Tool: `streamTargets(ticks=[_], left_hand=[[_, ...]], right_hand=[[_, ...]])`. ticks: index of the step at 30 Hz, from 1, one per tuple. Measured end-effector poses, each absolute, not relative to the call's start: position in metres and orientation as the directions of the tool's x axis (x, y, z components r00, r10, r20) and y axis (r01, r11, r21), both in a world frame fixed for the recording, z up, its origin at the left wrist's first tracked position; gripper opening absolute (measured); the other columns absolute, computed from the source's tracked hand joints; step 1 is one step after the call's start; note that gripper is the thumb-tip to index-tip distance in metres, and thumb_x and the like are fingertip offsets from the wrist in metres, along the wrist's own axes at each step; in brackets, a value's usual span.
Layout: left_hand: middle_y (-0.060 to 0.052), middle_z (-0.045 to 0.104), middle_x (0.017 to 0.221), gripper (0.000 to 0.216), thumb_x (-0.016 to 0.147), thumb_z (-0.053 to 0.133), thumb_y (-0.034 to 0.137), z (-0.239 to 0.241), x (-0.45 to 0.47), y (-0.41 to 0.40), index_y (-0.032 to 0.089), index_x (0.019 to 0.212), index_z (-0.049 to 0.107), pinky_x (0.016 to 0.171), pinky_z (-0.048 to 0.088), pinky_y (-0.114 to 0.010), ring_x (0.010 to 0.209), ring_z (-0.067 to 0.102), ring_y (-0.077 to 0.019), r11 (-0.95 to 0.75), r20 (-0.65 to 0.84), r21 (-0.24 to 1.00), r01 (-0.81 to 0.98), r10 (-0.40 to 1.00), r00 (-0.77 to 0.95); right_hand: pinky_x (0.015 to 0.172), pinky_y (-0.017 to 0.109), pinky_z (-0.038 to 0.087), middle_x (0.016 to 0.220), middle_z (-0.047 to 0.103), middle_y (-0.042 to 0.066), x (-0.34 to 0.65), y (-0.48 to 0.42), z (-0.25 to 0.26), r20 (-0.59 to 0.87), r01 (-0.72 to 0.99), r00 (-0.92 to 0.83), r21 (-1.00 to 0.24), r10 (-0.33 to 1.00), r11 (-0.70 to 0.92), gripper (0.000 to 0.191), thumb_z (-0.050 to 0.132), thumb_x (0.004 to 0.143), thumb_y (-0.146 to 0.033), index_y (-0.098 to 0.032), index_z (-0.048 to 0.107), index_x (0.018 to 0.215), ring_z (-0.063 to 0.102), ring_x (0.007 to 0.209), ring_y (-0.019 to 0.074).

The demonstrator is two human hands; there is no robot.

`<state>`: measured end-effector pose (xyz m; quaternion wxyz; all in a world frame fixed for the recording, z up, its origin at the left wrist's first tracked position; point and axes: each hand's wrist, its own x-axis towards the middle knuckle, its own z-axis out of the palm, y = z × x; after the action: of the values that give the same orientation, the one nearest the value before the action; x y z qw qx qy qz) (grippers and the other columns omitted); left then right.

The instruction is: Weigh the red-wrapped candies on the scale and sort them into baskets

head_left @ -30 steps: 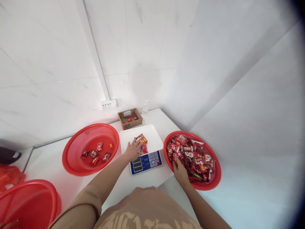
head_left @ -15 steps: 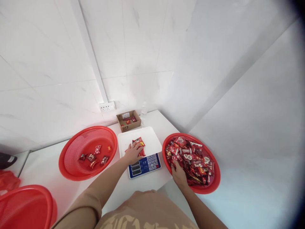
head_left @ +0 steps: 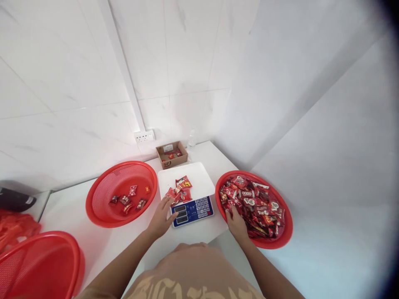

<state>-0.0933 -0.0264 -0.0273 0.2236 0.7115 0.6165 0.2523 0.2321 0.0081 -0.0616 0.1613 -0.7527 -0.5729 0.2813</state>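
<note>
My left hand (head_left: 161, 218) hovers at the front left corner of the digital scale (head_left: 205, 214), fingers apart and holding nothing. Several red candy packets (head_left: 186, 195) lie on the scale's white tray (head_left: 203, 179), just beyond those fingertips. My right hand (head_left: 236, 226) reaches over the near left rim of the right red basket (head_left: 288, 232). Its fingers are bent in among the wrapped candies (head_left: 254, 203) that heap up in that basket. What the fingertips grip there is hidden.
A red mesh basket (head_left: 102, 187) with a few candies stands left of the scale. Another red basket (head_left: 67, 249) is at lower left, beside red plastic bags (head_left: 15, 228). Behind the scale are a small cardboard box (head_left: 174, 162) and a clear bottle (head_left: 191, 139) by the wall.
My left hand has lifted off the packets on the tray and drawn back toward me, uncovering them. My right hand stays at the basket. The view has shifted slightly.
</note>
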Motion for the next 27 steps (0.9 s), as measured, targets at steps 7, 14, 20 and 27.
streamTargets(ticks=[7, 14, 20, 27], left_hand=[[-0.01, 0.064, 0.115, 0.04, 0.081, 0.046, 0.045, -0.026, -0.123, -0.08, 0.019, 0.111, 0.057, 0.092, 0.046, -0.037, 0.107, 0.059, -0.0226, 0.278, -0.182, 0.82, 0.499, 0.955, -0.233], [-0.002, 0.065, 0.074, 0.035, 0.078, 0.042, 0.053, -0.019, -0.124, -0.092, 0.021, 0.072, 0.055, 0.072, 0.045, -0.031, 0.077, 0.061, -0.02, 0.397, -0.313, 0.775, 0.492, 0.917, -0.246], [0.006, 0.032, 0.05, 0.048, 0.076, 0.033, 0.066, -0.018, -0.113, -0.09, 0.023, 0.056, 0.029, 0.055, 0.034, -0.026, 0.052, 0.041, -0.0138, 0.463, -0.428, 0.751, 0.47, 0.884, -0.188], [0.005, 0.027, 0.057, 0.045, 0.079, 0.029, 0.062, -0.017, -0.111, -0.09, 0.023, 0.058, 0.026, 0.055, 0.028, -0.026, 0.056, 0.032, -0.0129, 0.423, -0.384, 0.731, 0.535, 0.904, -0.19]], right_hand=[[0.093, 0.033, 0.04, 0.128, 0.056, 0.014, 0.231, 0.009, -0.062, -0.255, 0.81, 0.177, -0.51, 0.951, -0.288, 0.052, 0.027, 0.09, -0.042, -0.015, 0.045, 0.131, 0.055, 0.114, 0.0241], [0.094, 0.032, 0.039, 0.129, 0.055, 0.013, 0.232, 0.009, -0.065, -0.236, 0.819, 0.17, -0.506, 0.957, -0.27, 0.051, 0.028, 0.09, -0.04, -0.015, 0.046, 0.13, 0.053, 0.116, 0.0233], [0.091, 0.031, 0.04, 0.123, 0.059, 0.013, 0.231, 0.008, -0.061, -0.247, 0.818, 0.185, -0.498, 0.951, -0.289, 0.049, 0.029, 0.09, -0.041, -0.017, 0.047, 0.129, 0.056, 0.113, 0.0226], [0.091, 0.031, 0.04, 0.122, 0.059, 0.013, 0.231, 0.008, -0.062, -0.243, 0.829, 0.179, -0.484, 0.953, -0.279, 0.048, 0.029, 0.09, -0.039, -0.017, 0.047, 0.128, 0.056, 0.112, 0.0231]])
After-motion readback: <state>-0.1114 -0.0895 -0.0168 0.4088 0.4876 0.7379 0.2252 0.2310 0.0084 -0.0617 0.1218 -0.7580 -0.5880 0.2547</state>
